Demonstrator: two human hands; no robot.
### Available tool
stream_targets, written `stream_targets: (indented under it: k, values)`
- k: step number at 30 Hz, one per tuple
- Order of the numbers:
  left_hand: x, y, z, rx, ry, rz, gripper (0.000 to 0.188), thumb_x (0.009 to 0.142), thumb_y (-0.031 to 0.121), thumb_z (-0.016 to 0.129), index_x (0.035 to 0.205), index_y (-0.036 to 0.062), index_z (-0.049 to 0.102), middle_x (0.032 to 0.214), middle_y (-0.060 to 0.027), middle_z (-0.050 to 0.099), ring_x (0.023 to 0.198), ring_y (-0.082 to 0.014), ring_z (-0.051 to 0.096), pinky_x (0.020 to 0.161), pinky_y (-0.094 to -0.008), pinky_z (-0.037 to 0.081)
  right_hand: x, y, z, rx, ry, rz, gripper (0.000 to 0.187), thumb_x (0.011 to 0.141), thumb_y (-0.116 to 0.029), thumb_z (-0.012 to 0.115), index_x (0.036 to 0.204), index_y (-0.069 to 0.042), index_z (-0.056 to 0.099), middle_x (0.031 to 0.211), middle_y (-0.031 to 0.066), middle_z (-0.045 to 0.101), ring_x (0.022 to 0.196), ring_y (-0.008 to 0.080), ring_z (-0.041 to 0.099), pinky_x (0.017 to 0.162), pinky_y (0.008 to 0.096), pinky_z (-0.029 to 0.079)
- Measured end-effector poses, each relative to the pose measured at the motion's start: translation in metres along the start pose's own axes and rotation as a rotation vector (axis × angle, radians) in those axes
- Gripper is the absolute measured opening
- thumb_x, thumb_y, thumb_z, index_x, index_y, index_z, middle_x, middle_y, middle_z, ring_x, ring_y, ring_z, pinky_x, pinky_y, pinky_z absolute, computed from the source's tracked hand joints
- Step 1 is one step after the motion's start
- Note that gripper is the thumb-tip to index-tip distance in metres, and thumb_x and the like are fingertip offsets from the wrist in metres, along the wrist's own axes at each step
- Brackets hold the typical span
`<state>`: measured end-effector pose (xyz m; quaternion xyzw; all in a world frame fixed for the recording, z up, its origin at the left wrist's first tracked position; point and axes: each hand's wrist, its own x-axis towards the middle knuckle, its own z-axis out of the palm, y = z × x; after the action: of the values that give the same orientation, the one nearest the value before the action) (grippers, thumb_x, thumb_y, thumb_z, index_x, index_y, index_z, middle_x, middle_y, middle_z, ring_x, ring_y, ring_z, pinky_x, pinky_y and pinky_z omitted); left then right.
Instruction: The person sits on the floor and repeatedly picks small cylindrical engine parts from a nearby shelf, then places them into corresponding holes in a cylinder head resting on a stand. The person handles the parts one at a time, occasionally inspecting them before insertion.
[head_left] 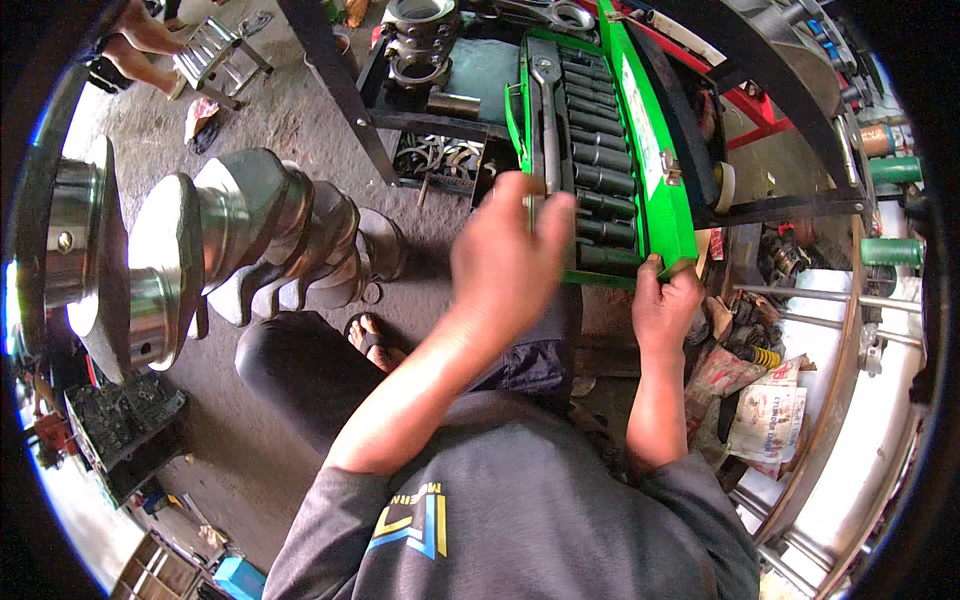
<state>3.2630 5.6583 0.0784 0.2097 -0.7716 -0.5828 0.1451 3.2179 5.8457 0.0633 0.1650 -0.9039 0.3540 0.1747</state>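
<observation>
A green metal socket set case [640, 140] lies opened at the front of a dark bench, its lid folded back to the right. Inside, several black sockets [600, 157] lie in a column of graded sizes. To their left is a long ratchet wrench [548, 110] in its slot. My left hand [512, 255], smeared by motion, is over the case's near left corner, by the ratchet's handle end; whether it holds anything cannot be made out. My right hand [665, 305] grips the near corner of the case by the lid, thumb on top.
A large crankshaft [255, 215] stretches across the left side. Metal engine parts [420, 40] stand on the bench [480, 75] behind the case. A metal stool [215, 60] and a person's legs [140, 40] are at far left. Cluttered parts and a rack [850, 330] line the right.
</observation>
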Motion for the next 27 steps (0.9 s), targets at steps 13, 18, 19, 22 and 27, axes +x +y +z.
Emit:
stream_targets:
  k: [13, 18, 19, 22, 27]
  values:
    - [0.017, -0.073, 0.013, -0.162, -0.419, -0.315, 0.066, 0.094, 0.056, 0.053, 0.096, -0.0082, 0.067, 0.082, -0.0117, 0.065, 0.081, -0.0161, 0.058, 0.079, -0.0322, 0.046, 0.002, 0.021, -0.014, 0.281, 0.01, 0.078, 0.007, 0.086, -0.005, 0.056, 0.083, 0.002, 0.057, 0.067, 0.0093, 0.059, 0.06, 0.0136, 0.053, 0.057, 0.0333, 0.044]
    - [0.014, -0.063, 0.014, -0.187, -0.356, -0.276, 0.062, 0.095, 0.051, 0.052, 0.094, -0.0093, 0.065, 0.077, -0.0149, 0.064, 0.08, -0.0182, 0.058, 0.078, -0.0351, 0.046, 0.002, 0.024, -0.017, 0.277, -0.064, 0.132, 0.011, 0.088, -0.008, 0.061, 0.093, 0.002, 0.06, 0.074, 0.0093, 0.064, 0.066, 0.014, 0.056, 0.063, 0.0311, 0.047]
    - [0.012, -0.06, 0.01, -0.14, -0.33, -0.255, 0.057, 0.095, 0.048, 0.053, 0.094, -0.0085, 0.065, 0.076, -0.0153, 0.064, 0.078, -0.0189, 0.059, 0.076, -0.0355, 0.047, 0.002, 0.023, -0.018, 0.314, -0.063, 0.127, 0.012, 0.089, -0.009, 0.061, 0.094, 0.002, 0.061, 0.075, 0.0098, 0.064, 0.066, 0.0145, 0.057, 0.063, 0.0312, 0.047]
    - [0.003, -0.045, -0.003, 0.11, -0.131, -0.045, 0.041, 0.094, 0.036, 0.059, 0.094, -0.0045, 0.065, 0.075, -0.0174, 0.064, 0.074, -0.0232, 0.063, 0.071, -0.0366, 0.047, 0.002, 0.021, -0.019, 0.357, -0.07, 0.113, 0.013, 0.089, -0.01, 0.061, 0.096, 0.001, 0.061, 0.077, 0.0111, 0.065, 0.066, 0.0153, 0.058, 0.064, 0.0316, 0.048]
    - [0.012, -0.014, -0.024, 0.241, -0.158, 0.243, 0.017, 0.087, 0.016, 0.062, 0.096, 0.0017, 0.067, 0.075, -0.0138, 0.064, 0.07, -0.022, 0.06, 0.068, -0.0357, 0.047, 0.002, 0.019, -0.019, 0.295, -0.073, 0.136, 0.012, 0.089, -0.008, 0.061, 0.097, 0.0, 0.061, 0.077, 0.012, 0.066, 0.066, 0.0167, 0.06, 0.063, 0.0323, 0.048]
